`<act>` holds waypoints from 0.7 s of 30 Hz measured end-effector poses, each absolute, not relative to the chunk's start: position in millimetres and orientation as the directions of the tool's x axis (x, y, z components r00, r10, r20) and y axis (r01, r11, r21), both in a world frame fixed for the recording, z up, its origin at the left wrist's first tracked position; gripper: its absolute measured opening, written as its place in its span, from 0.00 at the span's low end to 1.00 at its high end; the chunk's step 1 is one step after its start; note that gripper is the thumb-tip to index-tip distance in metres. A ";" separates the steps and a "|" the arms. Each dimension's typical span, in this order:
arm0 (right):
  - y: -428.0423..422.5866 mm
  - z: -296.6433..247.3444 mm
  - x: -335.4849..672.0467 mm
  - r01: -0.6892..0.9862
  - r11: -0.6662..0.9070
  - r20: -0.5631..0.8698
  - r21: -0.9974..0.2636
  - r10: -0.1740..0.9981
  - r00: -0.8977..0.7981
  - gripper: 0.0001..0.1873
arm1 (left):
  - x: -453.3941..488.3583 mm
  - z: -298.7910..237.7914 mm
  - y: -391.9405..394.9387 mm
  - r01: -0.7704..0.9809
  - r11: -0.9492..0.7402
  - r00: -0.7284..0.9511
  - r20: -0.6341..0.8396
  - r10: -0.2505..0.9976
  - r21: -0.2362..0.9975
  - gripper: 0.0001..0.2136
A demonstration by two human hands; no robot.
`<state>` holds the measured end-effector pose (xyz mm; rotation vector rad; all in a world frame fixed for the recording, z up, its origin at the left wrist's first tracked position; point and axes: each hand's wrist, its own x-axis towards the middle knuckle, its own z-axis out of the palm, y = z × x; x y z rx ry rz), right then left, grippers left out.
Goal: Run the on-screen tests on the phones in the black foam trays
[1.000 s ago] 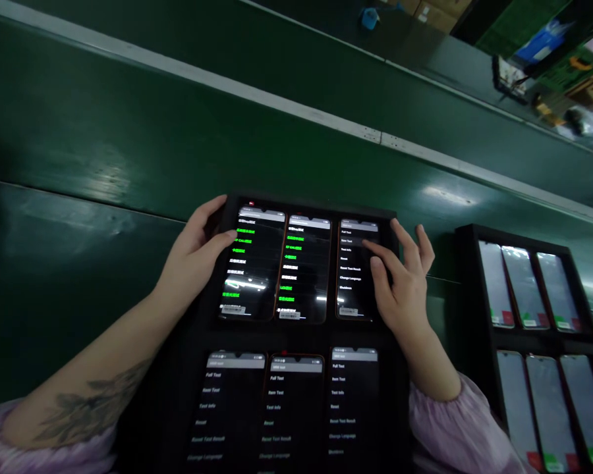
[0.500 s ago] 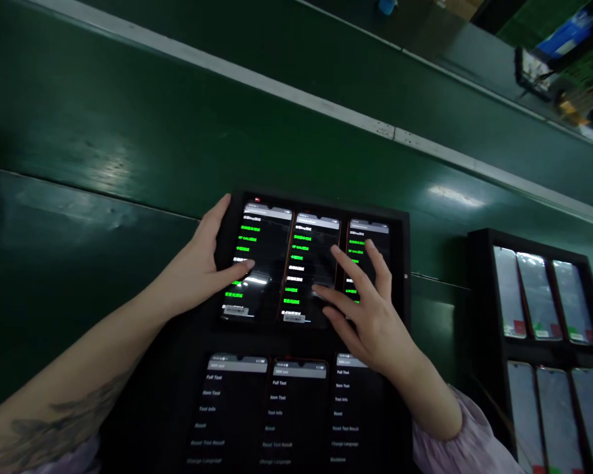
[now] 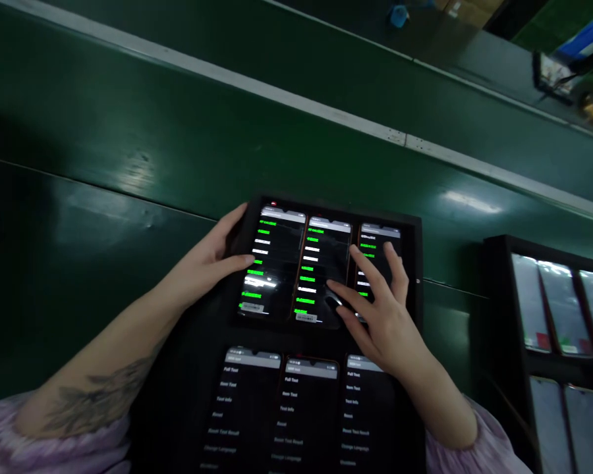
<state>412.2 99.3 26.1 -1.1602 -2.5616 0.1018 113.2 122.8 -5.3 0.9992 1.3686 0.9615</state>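
In a black tray [image 3: 271, 332] in front of me lie two rows of smartphones with lit screens. My left hand [image 3: 210, 253] wraps the tray's upper left edge, its thumb reaching over the rim onto the edge of the left phone [image 3: 275, 253]. My right hand [image 3: 383, 306] is open with fingers spread, over the middle phone [image 3: 321, 257] and the right phone [image 3: 375, 232]. A fingertip is at the middle screen; whether it touches, I cannot tell. Green and white lines fill the upper screens. In the lower row, a phone [image 3: 306, 415] shows a white text menu.
Another black tray [image 3: 518, 362] with several light-screened phones stands on the right. The green table [image 3: 178, 131] is crossed by a pale metal strip [image 3: 286, 92]. A small blue object [image 3: 398, 16] and a dark-framed device [image 3: 551, 76] are at the far side.
The lists on the left and middle phones have scrolled upward. My left thumb has shifted toward the left phone's edge. The whole view has shifted slightly, moving the tray rightward in the picture.
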 end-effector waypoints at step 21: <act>79.6 29.4 458.7 0.810 0.549 0.493 -0.206 0.773 -0.399 0.14 | 106.6 -8.2 116.7 0.145 0.352 0.007 -0.357 0.934 0.925 0.52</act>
